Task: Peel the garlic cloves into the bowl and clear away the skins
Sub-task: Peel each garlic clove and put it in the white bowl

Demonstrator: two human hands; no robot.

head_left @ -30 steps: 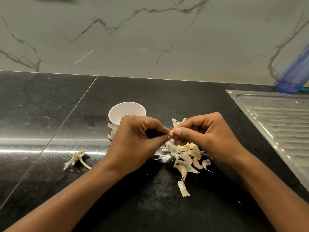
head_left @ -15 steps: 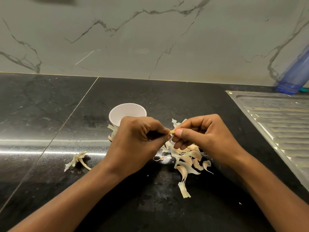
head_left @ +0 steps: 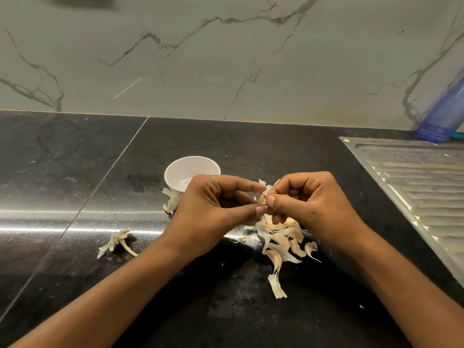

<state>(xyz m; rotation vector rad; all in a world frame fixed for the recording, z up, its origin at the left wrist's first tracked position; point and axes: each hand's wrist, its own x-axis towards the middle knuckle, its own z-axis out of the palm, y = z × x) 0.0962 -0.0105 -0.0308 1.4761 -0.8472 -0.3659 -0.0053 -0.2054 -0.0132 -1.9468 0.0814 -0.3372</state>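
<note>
A small garlic clove (head_left: 262, 199) is pinched between the fingertips of both hands, held above the black counter. My left hand (head_left: 216, 212) grips it from the left, thumb and forefinger curled round it. My right hand (head_left: 308, 204) pinches it from the right with thumb and fingers. Behind my left hand stands a small white bowl (head_left: 185, 169), its contents mostly hidden. A pile of garlic cloves and papery skins (head_left: 283, 242) lies under and in front of my right hand. More skin (head_left: 172, 199) leans against the bowl's front.
A garlic stem with skin (head_left: 118, 243) lies alone on the counter to the left. A steel sink drainboard (head_left: 421, 187) fills the right side. A blue bottle (head_left: 444, 114) stands at the back right against the marble wall.
My left thumb and forefinger have spread slightly apart on the clove, showing more of it between the hands. Both hands stay in the same place above the pile.
</note>
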